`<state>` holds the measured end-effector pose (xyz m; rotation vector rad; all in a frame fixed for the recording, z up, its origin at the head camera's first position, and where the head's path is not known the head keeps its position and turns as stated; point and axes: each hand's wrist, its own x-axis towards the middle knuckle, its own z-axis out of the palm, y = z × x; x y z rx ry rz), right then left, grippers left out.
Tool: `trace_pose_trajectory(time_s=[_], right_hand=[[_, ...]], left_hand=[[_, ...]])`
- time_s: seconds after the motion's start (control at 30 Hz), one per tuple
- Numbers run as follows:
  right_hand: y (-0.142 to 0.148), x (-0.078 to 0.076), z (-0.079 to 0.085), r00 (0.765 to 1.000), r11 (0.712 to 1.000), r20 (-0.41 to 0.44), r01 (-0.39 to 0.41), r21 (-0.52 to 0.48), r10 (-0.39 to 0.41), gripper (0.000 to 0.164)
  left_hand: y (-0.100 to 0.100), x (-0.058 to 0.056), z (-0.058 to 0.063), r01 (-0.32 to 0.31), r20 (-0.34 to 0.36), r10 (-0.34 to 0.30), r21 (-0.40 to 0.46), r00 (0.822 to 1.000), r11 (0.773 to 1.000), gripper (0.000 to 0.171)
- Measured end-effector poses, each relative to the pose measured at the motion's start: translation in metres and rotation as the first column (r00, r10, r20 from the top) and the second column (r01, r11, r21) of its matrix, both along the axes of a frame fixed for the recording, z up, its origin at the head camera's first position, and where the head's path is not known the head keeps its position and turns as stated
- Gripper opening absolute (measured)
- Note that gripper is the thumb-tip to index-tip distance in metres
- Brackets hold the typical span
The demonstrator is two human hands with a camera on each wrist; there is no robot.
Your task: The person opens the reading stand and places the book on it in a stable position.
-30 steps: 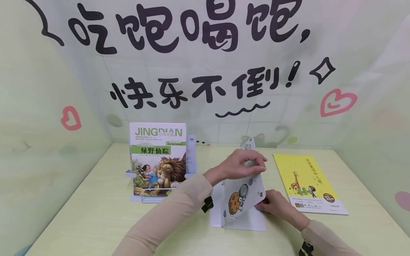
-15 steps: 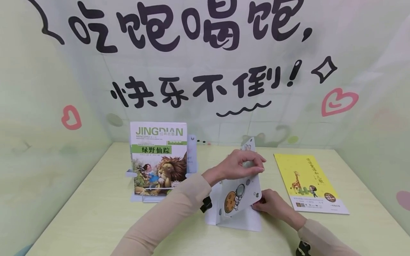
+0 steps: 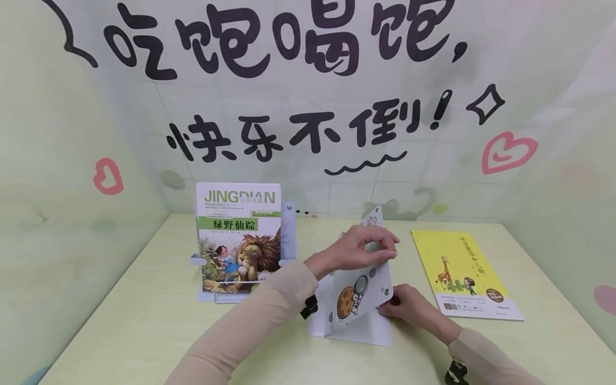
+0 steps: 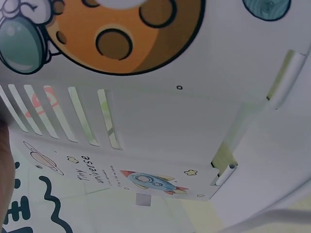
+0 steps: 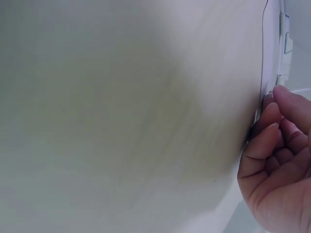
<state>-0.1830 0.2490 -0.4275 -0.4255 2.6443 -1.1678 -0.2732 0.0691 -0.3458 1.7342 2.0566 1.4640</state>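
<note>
A white book stand (image 3: 363, 299) with a printed orange planet stands at mid-table, its panel tilted over a flat base (image 3: 361, 334). My left hand (image 3: 363, 247) reaches over the panel, thumb and fingers curled at its upper part. Low on the right side, my right hand (image 3: 414, 310) pinches the edge of the base between thumb and fingers; the right wrist view shows these fingers (image 5: 267, 131) at the thin edge, close to the tabletop. From below, the left wrist view shows the stand's slots (image 4: 87, 116), small folded tabs and a rocket print (image 4: 153, 182).
To the left, a second stand (image 3: 287, 230) holds an upright book (image 3: 238, 240) with a lion on its cover. A yellow book (image 3: 464, 272) lies flat to the right. Printed cloth walls (image 3: 308, 192) enclose the table's back and sides.
The stand and the right hand have shifted slightly left compared with one second ago. Over the last half second, both hands keep nearly the same place and hold.
</note>
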Motion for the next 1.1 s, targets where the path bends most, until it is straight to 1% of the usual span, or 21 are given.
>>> trace_pose_trajectory(time_s=[0.07,0.13,0.2,0.27,0.3,0.37,0.4,0.43,0.47,0.5,0.57,0.63,0.67,0.7,0.73,0.8,0.87,0.97,1.1], right_hand=[[0.001,0.003,0.001,0.999,1.0,0.031,0.011,-0.013,-0.01,0.021],[0.001,0.008,0.001,0.999,0.999,0.044,0.023,-0.026,-0.021,0.021],[0.001,0.015,0.001,0.998,0.998,0.05,0.045,-0.053,-0.042,0.021],[0.0,0.023,0.0,0.997,0.993,0.048,0.072,-0.093,-0.068,0.022],[-0.001,0.027,0.0,0.996,0.99,0.043,0.082,-0.116,-0.077,0.022],[-0.006,0.035,0.001,0.993,0.979,0.063,0.112,-0.17,-0.103,0.023],[-0.009,0.04,0.002,0.991,0.972,0.073,0.122,-0.202,-0.11,0.023],[-0.013,0.044,0.004,0.989,0.964,0.087,0.138,-0.227,-0.121,0.024],[-0.017,0.048,0.006,0.987,0.957,0.094,0.148,-0.249,-0.128,0.024],[-0.022,0.052,0.008,0.985,0.949,0.107,0.159,-0.27,-0.135,0.025],[-0.033,0.059,0.011,0.982,0.934,0.116,0.179,-0.308,-0.15,0.026],[-0.043,0.064,0.014,0.978,0.916,0.121,0.201,-0.347,-0.169,0.028],[-0.048,0.066,0.015,0.977,0.905,0.123,0.209,-0.37,-0.176,0.028],[-0.053,0.067,0.015,0.975,0.893,0.126,0.217,-0.394,-0.182,0.029],[-0.057,0.068,0.016,0.973,0.88,0.131,0.229,-0.416,-0.192,0.03],[-0.065,0.068,0.015,0.968,0.85,0.136,0.25,-0.463,-0.21,0.031],[-0.071,0.068,0.014,0.962,0.823,0.15,0.275,-0.497,-0.23,0.034],[-0.078,0.067,0.014,0.947,0.79,0.183,0.321,-0.522,-0.264,0.039],[-0.084,0.066,0.015,0.93,0.766,0.214,0.367,-0.527,-0.298,0.043]], left_hand=[[0.0,-0.001,0.0,0.001,-0.003,-0.001,0.001,1.0,1.0,0.005],[0.0,-0.001,0.001,0.001,0.007,-0.001,0.0,1.0,1.0,0.005],[-0.001,-0.002,0.001,-0.005,0.025,0.005,0.002,1.0,1.0,0.005],[-0.001,-0.002,0.002,-0.024,0.065,0.023,0.016,0.998,1.0,0.006],[-0.001,-0.002,0.002,-0.041,0.096,0.039,0.028,0.995,0.999,0.007],[-0.001,-0.004,0.002,-0.109,0.148,0.1,0.052,0.984,0.993,0.01],[-0.002,-0.005,0.002,-0.155,0.177,0.142,0.061,0.974,0.986,0.012],[-0.003,-0.007,0.001,-0.208,0.212,0.189,0.071,0.959,0.976,0.015],[-0.005,-0.01,0.0,-0.262,0.245,0.237,0.076,0.94,0.962,0.017],[-0.007,-0.014,-0.001,-0.322,0.269,0.294,0.066,0.917,0.944,0.02],[-0.011,-0.02,-0.006,-0.426,0.316,0.397,0.024,0.861,0.904,0.025],[-0.015,-0.027,-0.013,-0.494,0.344,0.475,-0.037,0.81,0.869,0.029],[-0.016,-0.03,-0.017,-0.516,0.351,0.508,-0.078,0.787,0.853,0.032],[-0.018,-0.032,-0.02,-0.53,0.351,0.536,-0.121,0.768,0.839,0.034],[-0.02,-0.034,-0.024,-0.538,0.349,0.558,-0.162,0.753,0.827,0.036],[-0.022,-0.037,-0.029,-0.542,0.339,0.589,-0.229,0.734,0.808,0.04],[-0.023,-0.039,-0.034,-0.54,0.329,0.604,-0.272,0.726,0.797,0.042],[-0.022,-0.039,-0.038,-0.525,0.331,0.609,-0.314,0.721,0.791,0.045],[-0.019,-0.037,-0.04,-0.496,0.336,0.599,-0.346,0.727,0.796,0.046]])
